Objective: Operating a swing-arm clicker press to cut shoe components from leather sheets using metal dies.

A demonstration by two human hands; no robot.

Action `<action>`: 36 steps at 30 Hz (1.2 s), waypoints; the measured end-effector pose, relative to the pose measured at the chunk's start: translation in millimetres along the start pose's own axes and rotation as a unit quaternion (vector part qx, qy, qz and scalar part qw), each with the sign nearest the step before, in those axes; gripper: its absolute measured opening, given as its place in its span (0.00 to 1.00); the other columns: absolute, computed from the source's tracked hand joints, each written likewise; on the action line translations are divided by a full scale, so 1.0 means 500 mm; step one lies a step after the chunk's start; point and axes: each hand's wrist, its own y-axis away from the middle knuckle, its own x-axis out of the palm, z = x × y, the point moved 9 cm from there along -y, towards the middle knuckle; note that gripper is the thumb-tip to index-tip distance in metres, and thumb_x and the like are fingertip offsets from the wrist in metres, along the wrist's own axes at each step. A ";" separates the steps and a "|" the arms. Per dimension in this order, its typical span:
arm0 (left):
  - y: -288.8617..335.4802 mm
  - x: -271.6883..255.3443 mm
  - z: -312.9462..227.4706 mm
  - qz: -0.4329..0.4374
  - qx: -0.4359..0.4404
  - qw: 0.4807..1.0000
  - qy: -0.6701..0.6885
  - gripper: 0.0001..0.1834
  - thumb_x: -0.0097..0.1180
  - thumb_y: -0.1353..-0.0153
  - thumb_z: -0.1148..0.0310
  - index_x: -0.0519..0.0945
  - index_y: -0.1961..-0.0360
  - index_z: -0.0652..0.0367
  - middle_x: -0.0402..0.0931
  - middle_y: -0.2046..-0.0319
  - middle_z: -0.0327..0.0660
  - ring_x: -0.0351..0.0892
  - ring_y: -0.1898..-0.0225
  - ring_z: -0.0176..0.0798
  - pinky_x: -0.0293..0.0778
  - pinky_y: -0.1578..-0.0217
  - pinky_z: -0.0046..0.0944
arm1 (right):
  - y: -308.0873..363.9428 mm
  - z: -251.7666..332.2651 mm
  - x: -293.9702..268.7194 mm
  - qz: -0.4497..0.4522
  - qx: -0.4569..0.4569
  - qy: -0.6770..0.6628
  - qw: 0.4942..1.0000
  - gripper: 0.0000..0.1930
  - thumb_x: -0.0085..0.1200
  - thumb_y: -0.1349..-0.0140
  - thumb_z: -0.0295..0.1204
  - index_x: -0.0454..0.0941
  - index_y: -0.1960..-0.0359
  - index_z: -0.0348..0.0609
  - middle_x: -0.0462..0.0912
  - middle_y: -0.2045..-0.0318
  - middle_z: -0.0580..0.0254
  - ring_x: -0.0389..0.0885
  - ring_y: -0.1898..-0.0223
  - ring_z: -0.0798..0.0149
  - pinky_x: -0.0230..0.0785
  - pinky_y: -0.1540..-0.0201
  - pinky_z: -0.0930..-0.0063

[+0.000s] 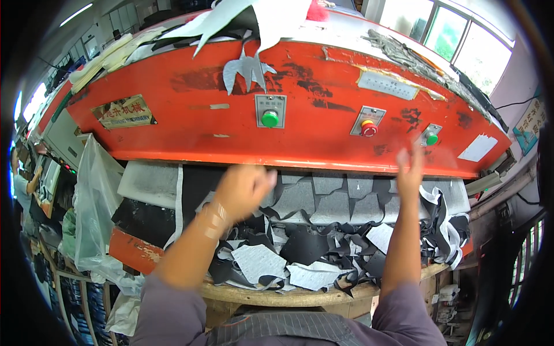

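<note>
Past our apron [283,330], we're holding left hand [245,187] curled, grip unclear, right hand [410,167] spread, its closeness perhaps risking a bumped button [431,139].

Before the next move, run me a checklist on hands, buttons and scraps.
1. Right hand empty: ok, open.
2. Left hand empty: cannot tell, blurred and palm hidden.
3. Right green button untouched: cannot tell, the right hand blurs near it.
4. Left green button uncovered: ok.
5. Red button uncovered: ok.
6. Space behind the wooden edge free of scraps: not ok, black and white pieces lie heaped there.
</note>
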 end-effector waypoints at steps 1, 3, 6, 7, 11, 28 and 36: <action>0.090 0.034 0.008 0.054 0.007 0.998 -0.010 0.19 0.57 0.39 0.59 0.73 0.82 0.60 0.70 0.80 0.46 0.70 0.77 0.48 0.66 0.75 0.44 | 0.110 0.011 0.064 0.195 0.079 -0.147 0.967 0.21 0.58 0.40 0.36 0.75 0.49 0.38 0.79 0.53 0.49 0.76 0.50 0.48 0.67 0.46 0.60; 0.290 0.092 0.016 0.235 -0.115 0.964 -0.035 0.18 0.52 0.38 0.53 0.82 0.74 0.55 0.77 0.75 0.43 0.79 0.68 0.49 0.75 0.65 0.45 | 0.342 0.186 0.081 0.380 -0.014 -0.198 0.904 0.21 0.63 0.45 0.43 0.79 0.55 0.41 0.80 0.58 0.52 0.79 0.57 0.51 0.70 0.54 0.63; 0.472 0.130 -0.020 0.269 -0.134 0.953 0.018 0.16 0.55 0.40 0.50 0.85 0.66 0.49 0.81 0.68 0.40 0.79 0.62 0.46 0.75 0.61 0.44 | 0.551 0.396 0.055 0.570 -0.174 -0.140 0.791 0.26 0.61 0.46 0.49 0.78 0.54 0.39 0.81 0.61 0.53 0.78 0.59 0.51 0.70 0.54 0.61; 0.511 0.142 -0.040 0.249 -0.093 0.964 0.014 0.16 0.56 0.41 0.51 0.85 0.64 0.50 0.80 0.67 0.41 0.78 0.62 0.48 0.74 0.60 0.43 | 0.606 0.424 0.052 0.573 -0.180 -0.149 0.785 0.25 0.62 0.47 0.45 0.78 0.54 0.40 0.81 0.63 0.53 0.78 0.60 0.52 0.71 0.56 0.62; 0.518 0.128 -0.069 0.145 -0.091 0.985 -0.034 0.13 0.62 0.47 0.58 0.84 0.67 0.56 0.77 0.71 0.41 0.75 0.65 0.47 0.72 0.62 0.42 | 0.669 0.455 0.067 0.480 -0.174 -0.061 0.858 0.23 0.68 0.56 0.39 0.79 0.58 0.42 0.81 0.67 0.58 0.79 0.65 0.56 0.73 0.59 0.65; 0.261 0.055 0.061 0.224 -0.087 0.964 0.113 0.11 0.61 0.43 0.60 0.85 0.66 0.56 0.81 0.70 0.42 0.81 0.65 0.45 0.75 0.62 0.41 | 0.254 0.282 0.377 0.427 -0.226 0.025 0.875 0.06 0.54 0.46 0.30 0.79 0.66 0.47 0.81 0.73 0.54 0.80 0.71 0.51 0.73 0.70 0.59; 0.127 0.139 0.256 0.095 -0.071 0.992 -0.041 0.29 0.59 0.42 0.57 0.72 0.43 0.62 0.64 0.39 0.54 0.58 0.35 0.56 0.57 0.37 0.51 | 0.089 0.183 0.626 0.348 -0.377 0.109 0.852 0.04 0.53 0.46 0.30 0.79 0.71 0.48 0.77 0.69 0.67 0.74 0.59 0.62 0.63 0.54 0.69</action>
